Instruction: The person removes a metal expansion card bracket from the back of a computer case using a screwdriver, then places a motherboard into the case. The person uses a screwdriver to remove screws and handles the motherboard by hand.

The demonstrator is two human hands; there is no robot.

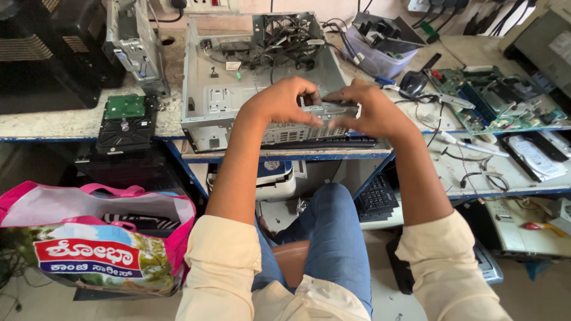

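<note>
An open grey computer case [209, 89] lies on the workbench with a tangle of cables and a fan cage at its far end. My left hand [279, 101] and my right hand [369, 110] both grip a grey metal drive unit [333, 110] at the case's near edge. The fingers of both hands curl over its top. Its vented front face shows below my hands.
A hard drive [126, 122] with a green board lies left of the case. A green circuit board [493, 98], a black mouse [411, 83] and loose wires are on the right. A pink bag [89, 238] stands on the floor at the left; keyboards sit under the bench.
</note>
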